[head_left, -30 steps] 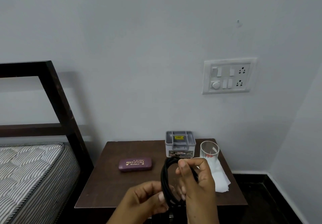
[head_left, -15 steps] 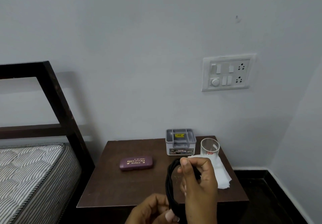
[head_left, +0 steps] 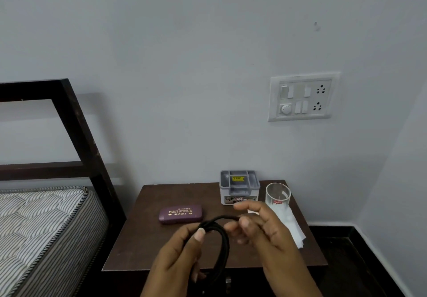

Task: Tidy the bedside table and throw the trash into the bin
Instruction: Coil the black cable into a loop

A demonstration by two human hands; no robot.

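You hold the black cable (head_left: 223, 236) as a loose coil above the front of the tabletop (head_left: 143, 239), not resting on it. Your left hand (head_left: 178, 257) grips the near side of the coil, with the fingers curled round the bundled strands and the thumb pressed on top. Your right hand (head_left: 270, 234) has its fingers half curled and seems to pinch the strand where it arches over. Motion blur leaves that contact uncertain. The cable looks light, soft and springy, and it will likely unwind once you slacken, so take it across all the loops together rather than by one strand. Keep the loose end trapped. It is not fragile, and its rubbery skin should not slip. Compared with half a second ago, the coil has tipped from upright to leaning left. Your left hand has come up from the bottom edge to clasp it, and your right hand has shifted rightward off the crown. The purple case (head_left: 180, 214), grey box (head_left: 239, 187) and glass (head_left: 278, 193) lie as they did.
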